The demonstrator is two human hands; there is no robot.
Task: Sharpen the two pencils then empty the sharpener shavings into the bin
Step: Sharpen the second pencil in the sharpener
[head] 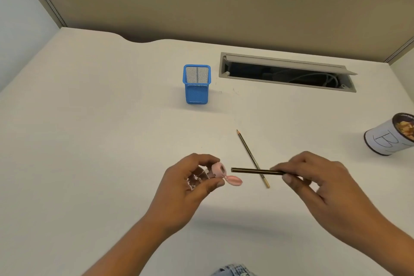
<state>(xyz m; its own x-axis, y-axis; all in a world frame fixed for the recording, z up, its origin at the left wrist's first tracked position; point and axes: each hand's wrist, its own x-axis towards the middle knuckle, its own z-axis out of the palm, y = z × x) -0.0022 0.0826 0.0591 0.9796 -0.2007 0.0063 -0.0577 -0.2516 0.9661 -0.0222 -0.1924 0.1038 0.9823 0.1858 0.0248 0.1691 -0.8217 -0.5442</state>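
Note:
My left hand point(190, 182) grips a pink sharpener point(218, 169) with a clear shavings chamber; its pink cap flap point(234, 180) hangs open to the right. My right hand point(313, 177) pinches a dark striped pencil point(255, 171) held level, its blunt left end a short gap from the sharpener's hole. A second pencil point(248, 151) lies on the desk with its sharp tip pointing away, passing under the held one. The bin point(383, 139), a white-labelled cup, stands at the right edge.
A blue mesh pen holder point(196, 91) stands upright on the white desk point(89, 130), behind the hands. An open cable hatch point(286, 73) with wires lies in the desk at the back right. A beige partition point(201, 2) closes off the rear.

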